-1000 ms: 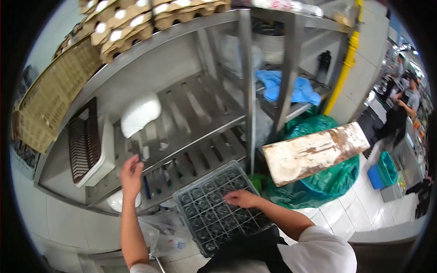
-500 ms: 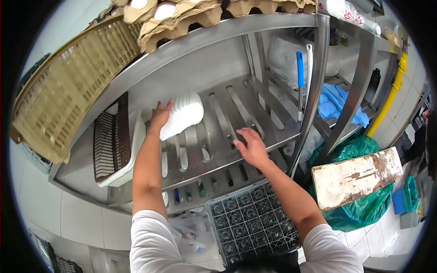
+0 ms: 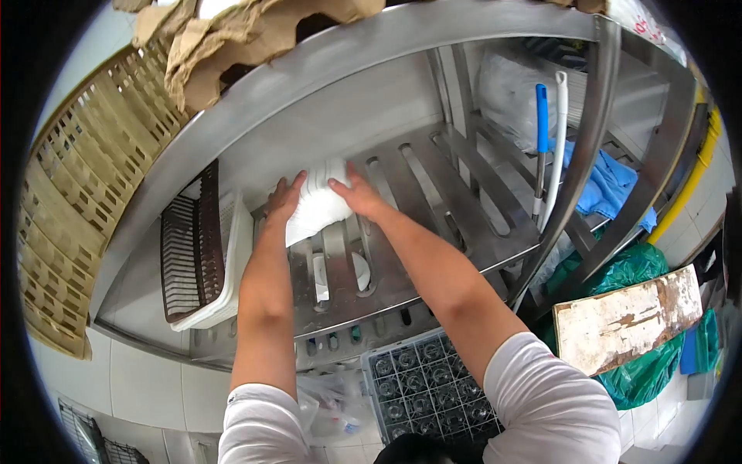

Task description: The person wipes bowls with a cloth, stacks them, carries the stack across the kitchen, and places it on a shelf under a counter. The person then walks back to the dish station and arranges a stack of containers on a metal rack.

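On the slatted metal shelf [image 3: 413, 193] lies a row of stacked white dishes [image 3: 318, 207]. My left hand [image 3: 285, 196] rests against the left end of the stack, fingers apart. At its right end, my right hand [image 3: 358, 193] touches the dishes with thumb and fingers spread. The stack sits between the two hands, towards the back of the shelf. Left of my left hand stand a white basket [image 3: 241, 251] and a dark brown slotted basket [image 3: 193, 247].
A beige woven basket [image 3: 93, 185] and egg cartons [image 3: 263, 35] are above. Blue and white handles [image 3: 542, 116] [image 3: 555, 147] stand at the right, near a blue cloth [image 3: 607, 182]. Below are a glass rack [image 3: 433, 383], a worn board [image 3: 626, 319] and green bags [image 3: 641, 387].
My right hand has moved left from the open shelf slats onto the dishes. My left hand remains at the stack's left side. The view has shifted.
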